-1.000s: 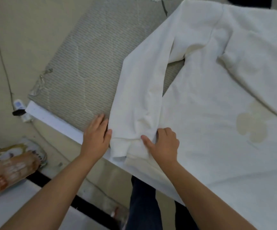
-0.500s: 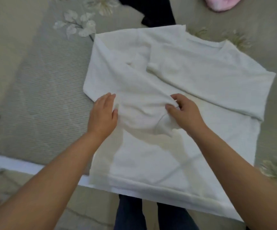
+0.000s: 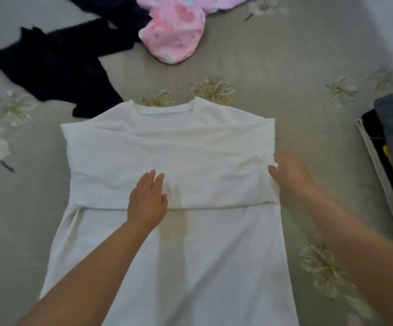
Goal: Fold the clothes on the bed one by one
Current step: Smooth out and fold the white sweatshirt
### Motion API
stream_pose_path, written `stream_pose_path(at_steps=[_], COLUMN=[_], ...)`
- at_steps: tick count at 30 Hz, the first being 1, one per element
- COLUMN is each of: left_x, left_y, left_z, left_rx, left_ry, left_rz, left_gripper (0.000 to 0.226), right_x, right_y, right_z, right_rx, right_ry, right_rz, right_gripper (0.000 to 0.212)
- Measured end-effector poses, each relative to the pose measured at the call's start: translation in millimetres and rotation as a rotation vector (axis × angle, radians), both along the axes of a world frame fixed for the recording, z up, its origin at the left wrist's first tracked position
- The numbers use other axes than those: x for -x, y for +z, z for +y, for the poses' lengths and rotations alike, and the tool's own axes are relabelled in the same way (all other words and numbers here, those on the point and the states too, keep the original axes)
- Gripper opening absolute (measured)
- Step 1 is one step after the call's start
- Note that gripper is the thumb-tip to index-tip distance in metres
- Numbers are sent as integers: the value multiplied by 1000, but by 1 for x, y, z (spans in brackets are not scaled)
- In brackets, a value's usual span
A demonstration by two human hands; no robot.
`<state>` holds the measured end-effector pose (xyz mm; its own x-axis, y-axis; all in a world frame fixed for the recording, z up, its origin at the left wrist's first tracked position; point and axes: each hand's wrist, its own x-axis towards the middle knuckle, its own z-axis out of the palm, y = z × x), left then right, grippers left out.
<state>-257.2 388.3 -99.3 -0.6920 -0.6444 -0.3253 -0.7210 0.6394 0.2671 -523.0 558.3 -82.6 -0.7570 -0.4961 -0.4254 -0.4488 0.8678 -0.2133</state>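
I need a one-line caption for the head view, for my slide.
Left hand presses flat on a white shirt with sleeves folded across; right hand at its edge; black and pink clothes wait on the bed.

Bare flowered grey bedspread (image 3: 261, 67) lay open left and right of the flat white long-sleeved shirt (image 3: 167, 142). Beyond its collar, a crumpled black garment (image 3: 54, 67) and fluffy pink garment (image 3: 174, 31) blocked the way.
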Motion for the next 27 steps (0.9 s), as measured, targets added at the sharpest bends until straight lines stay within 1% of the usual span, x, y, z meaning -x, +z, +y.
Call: stream_pose_path(at_steps=[2, 3, 7, 10, 12, 13, 15, 16, 17, 19, 21, 23, 25, 27], left_x=[1, 2, 8, 25, 37, 42, 49, 51, 50, 46, 40, 35, 32, 36], left_y=[-5, -7, -13, -23, -31, -36, -44, -47, -49, -49, -45, -43, -47, -60], left_z=[-14, -26, -79, -124, -147, -157, -175, -182, -189, -202, -214, -224, -232, -230], left_rx=[16, 32, 82, 120, 162, 172, 190, 203, 216, 242, 339, 446, 480, 453], left_ry=[8, 8, 41, 85, 58, 34, -19, -51, -96, -181, -234, -271, -240, -127], left_rz=[-57, -72, -74, -56, -109, -163, -303, -337, -313, -131, -11, -10, -24, -21], left_gripper=[51, 50, 45, 46, 47, 48, 44, 41, 40, 34, 28, 26, 24, 27], right_x=[-7, -9, -10, 4, 9, 12, 17, 20, 23, 35, 48, 53, 52, 47], right_y=[-24, -32, -56, -68, -69, -69, -64, -59, -53, -51, -56, -66, -78, -83], right_z=[4, 2, -19, -37, -45, -49, -55, -59, -61, -70, -83, -97, -110, -121], right_rx=[-4, 4, -28, -51, -79, -64, 87, 164, 227, 257, 191, 103, -19, -162], right_ry=[57, 49, 70, 92, 133, 154, 147, 128, 127, 174, 178, 172, 219, 238], right_rz=[32, 56, 114, 142, 168, 166, 128, 94, 70, 74, 109, 166, 219, 259], right_gripper=[47, 49, 53, 40, 27, 24, 20, 19, 19, 19, 23, 26, 31, 34])
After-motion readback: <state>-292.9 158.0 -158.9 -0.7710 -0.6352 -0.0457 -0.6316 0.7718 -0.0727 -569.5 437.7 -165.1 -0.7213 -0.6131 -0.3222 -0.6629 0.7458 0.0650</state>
